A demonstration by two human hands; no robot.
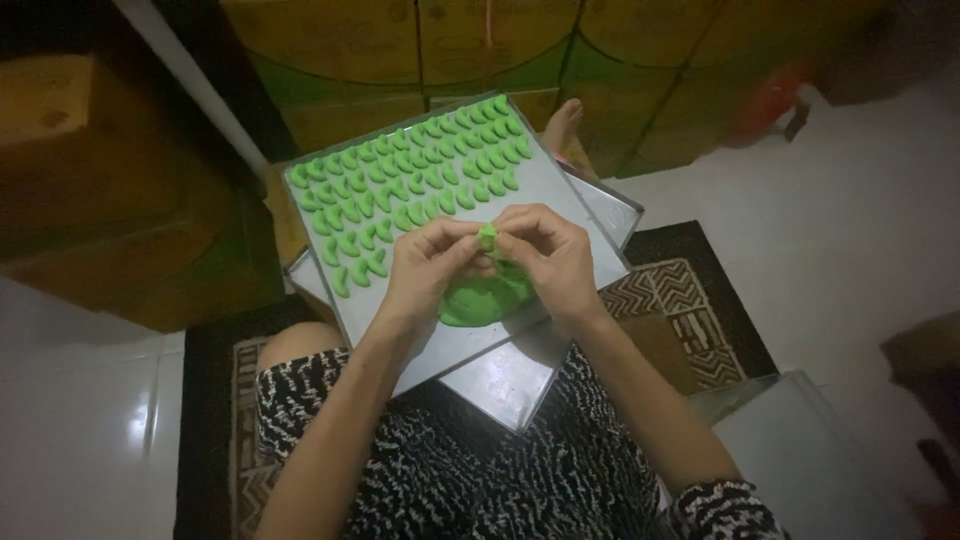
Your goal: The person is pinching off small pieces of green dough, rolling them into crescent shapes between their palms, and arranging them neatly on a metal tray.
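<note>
Both hands, left hand [425, 262] and right hand [548, 255], pinch a small green dough piece [487, 237] above the dough lump [485, 297] on the metal tray [575, 215]; shaping appears underway, and placement beside the shaped rows [405, 185] likely demands a gentle release.

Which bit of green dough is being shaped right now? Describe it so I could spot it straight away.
Find the metal tray resting on the person's lap, with rows of green crescents across its far half. Near its front edge, above a flat green dough lump, the left hand and right hand meet. The small green piece pinched between their fingertips is the only one lifted off the tray.
</note>
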